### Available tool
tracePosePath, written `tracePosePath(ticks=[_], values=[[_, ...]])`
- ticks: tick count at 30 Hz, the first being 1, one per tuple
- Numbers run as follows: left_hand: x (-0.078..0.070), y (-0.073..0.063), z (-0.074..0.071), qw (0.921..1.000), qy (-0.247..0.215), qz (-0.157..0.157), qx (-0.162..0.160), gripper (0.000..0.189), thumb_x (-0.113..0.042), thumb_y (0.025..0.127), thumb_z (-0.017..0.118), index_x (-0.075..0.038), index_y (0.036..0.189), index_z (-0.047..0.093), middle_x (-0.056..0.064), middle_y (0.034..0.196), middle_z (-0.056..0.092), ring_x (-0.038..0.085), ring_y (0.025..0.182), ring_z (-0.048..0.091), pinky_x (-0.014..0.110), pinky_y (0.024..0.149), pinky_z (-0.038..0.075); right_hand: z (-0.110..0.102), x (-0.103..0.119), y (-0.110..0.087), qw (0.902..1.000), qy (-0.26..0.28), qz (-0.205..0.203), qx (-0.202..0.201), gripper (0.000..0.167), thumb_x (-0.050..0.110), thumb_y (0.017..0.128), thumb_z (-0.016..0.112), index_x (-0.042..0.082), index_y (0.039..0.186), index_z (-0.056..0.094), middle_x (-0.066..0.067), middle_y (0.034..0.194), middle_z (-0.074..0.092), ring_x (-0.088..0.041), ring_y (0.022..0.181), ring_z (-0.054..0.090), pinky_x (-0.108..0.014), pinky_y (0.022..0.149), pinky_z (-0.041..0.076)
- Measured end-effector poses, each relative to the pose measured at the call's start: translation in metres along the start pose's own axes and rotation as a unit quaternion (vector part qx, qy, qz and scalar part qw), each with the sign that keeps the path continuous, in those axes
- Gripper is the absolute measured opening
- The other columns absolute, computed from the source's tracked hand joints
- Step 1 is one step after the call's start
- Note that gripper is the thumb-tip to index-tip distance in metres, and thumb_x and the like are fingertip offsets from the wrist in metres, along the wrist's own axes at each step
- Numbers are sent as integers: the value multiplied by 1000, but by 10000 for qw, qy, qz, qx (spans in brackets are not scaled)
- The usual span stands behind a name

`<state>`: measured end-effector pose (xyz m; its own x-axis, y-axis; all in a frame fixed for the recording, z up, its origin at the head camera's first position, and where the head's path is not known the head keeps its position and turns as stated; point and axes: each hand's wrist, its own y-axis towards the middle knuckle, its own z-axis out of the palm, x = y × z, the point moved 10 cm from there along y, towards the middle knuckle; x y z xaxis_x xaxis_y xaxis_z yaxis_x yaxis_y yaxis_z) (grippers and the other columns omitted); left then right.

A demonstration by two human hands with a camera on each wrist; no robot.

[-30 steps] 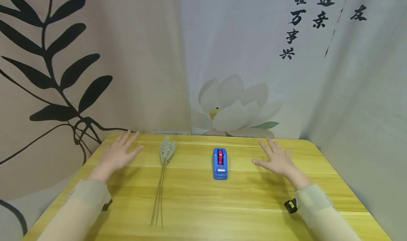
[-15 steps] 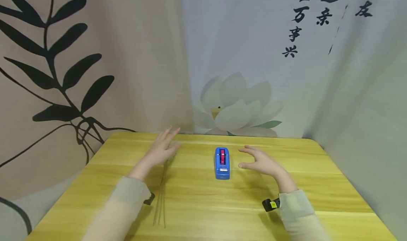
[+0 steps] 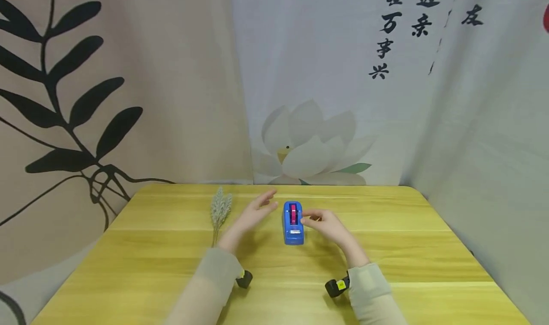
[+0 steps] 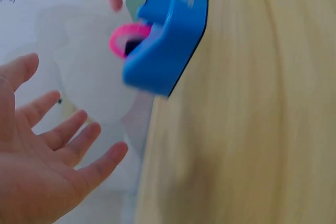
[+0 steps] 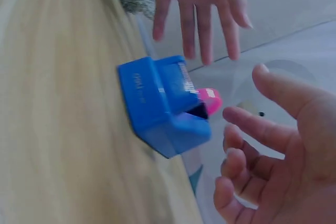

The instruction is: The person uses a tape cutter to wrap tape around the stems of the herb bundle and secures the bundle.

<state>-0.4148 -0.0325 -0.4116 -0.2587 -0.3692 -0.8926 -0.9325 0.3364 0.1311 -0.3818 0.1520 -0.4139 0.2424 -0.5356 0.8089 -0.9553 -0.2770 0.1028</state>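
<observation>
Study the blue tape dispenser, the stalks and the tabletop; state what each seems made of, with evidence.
Blue tape dispenser: probably hard plastic, slightly glossy, from its even colour and smooth, moulded-looking edges.
Stalks: apparently dried plant, matt, with pale, rough-looking heads; possibly artificial.
Tabletop: wood or printed laminate, smooth, faintly shiny; yellowish grain streaks suit either.

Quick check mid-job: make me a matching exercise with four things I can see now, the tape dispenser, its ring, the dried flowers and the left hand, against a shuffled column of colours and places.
Things
1. tape dispenser
2. ring in the dispenser
3. dried flowers
4. left hand

Colours and places
A. between the flower heads and the dispenser in the head view
B. pale grey-green
C. blue
D. pink

Right pairs: 1-C, 2-D, 3-B, 4-A
</observation>
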Motion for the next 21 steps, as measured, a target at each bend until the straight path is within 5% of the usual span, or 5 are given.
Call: tracePosePath(ticks=[6, 12, 21], values=[[20, 4, 28, 9918, -1110, -633, -10, 49, -31, 100, 53, -18, 146, 44, 14, 148, 41, 39, 130, 42, 57, 95, 43, 6, -10, 2, 9994, 32, 272, -199, 28, 23, 92, 67, 0, 108, 71, -4, 93, 67, -18, 84, 55, -34, 71, 46], [34, 2, 39, 9792, -1837, -858, -82, 47, -26, 101, 53, -9, 144, 46, 16, 146, 43, 38, 131, 41, 54, 97, 43, 15, -20, 5, 9983, 132, 556, -146, 21, 21, 92, 67, 2, 99, 73, -4, 93, 69, -17, 85, 58, -39, 79, 49], [42, 1, 50, 9734, -2049, -1024, 78, 45, -24, 99, 56, -11, 141, 51, 15, 149, 40, 37, 133, 38, 51, 102, 38, 24, -18, 3, 9989, 62, 391, 233, 18, 16, 91, 66, 2, 96, 75, -4, 90, 70, -16, 78, 53, -32, 70, 45]])
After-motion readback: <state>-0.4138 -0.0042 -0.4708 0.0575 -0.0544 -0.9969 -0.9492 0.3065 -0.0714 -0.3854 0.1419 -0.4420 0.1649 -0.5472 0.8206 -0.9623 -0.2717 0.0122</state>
